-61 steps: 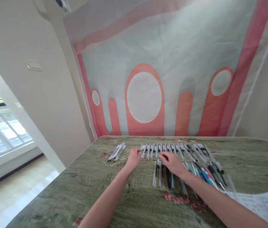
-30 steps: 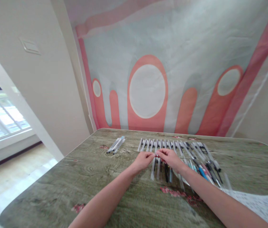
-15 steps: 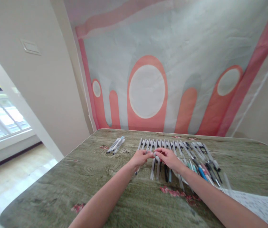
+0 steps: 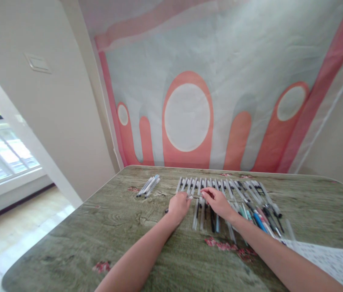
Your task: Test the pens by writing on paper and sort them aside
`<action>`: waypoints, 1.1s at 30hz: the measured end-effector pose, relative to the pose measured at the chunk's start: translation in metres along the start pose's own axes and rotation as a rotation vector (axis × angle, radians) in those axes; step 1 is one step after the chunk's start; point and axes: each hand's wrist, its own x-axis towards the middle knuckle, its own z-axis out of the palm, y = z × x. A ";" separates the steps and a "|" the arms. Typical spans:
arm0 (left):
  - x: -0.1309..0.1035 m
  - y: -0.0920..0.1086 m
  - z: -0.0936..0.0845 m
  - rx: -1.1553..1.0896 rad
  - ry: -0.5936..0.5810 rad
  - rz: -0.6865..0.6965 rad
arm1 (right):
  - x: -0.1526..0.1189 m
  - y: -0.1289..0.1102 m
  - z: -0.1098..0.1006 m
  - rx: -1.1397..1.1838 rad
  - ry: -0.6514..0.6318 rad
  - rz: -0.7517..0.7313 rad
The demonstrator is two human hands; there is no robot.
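Printed backdrop [image 4: 186,117]: fills the upper middle of my feed, behind everything else; its top is cut off.
Wood-grain table [image 4: 123,227]: spans the lower frame; the near edge runs out of my view.
Printed sheet [image 4: 335,257]: lower right, cropped by the frame and partly behind the right forearm; I can't read its marks.
Far row of clear pen barrels [image 4: 229,190]: centre to right of centre, side by side; I take the even spacing as a way to keep each one separate. Its right end leans and bunches.
Loose mixed pens [image 4: 259,222]: right of centre, overlapping, so I can't count them; the right forearm covers some.
Near row [image 4: 213,221]: below the far row, clear, black and pale blue pieces; the right hand hides some upper ends.
Pen bundle [image 4: 149,186]: left of centre, lying close together, apparently grouped on purpose.
Right hand [image 4: 215,200]: centre, over the gap between the rows, thumb and forefinger drawn near each other; I can't tell whether they pinch anything.
Left hand [image 4: 179,207]: just left of it, fingers curled in around a slim pen.
Slim pen [image 4: 190,197]: whitish end at the thumb, probably for a firm grip; a dark tip pokes out at the hand's left, seemingly the same pen, the middle hidden.
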 end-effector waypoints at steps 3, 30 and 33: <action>-0.003 0.007 0.001 0.046 -0.037 -0.002 | -0.001 -0.002 0.000 -0.008 0.007 -0.005; 0.005 -0.002 -0.005 -0.342 -0.114 0.052 | -0.001 0.002 -0.001 -0.074 0.025 -0.037; 0.004 0.002 -0.010 -0.354 -0.118 0.093 | -0.001 0.002 0.000 -0.080 0.011 -0.052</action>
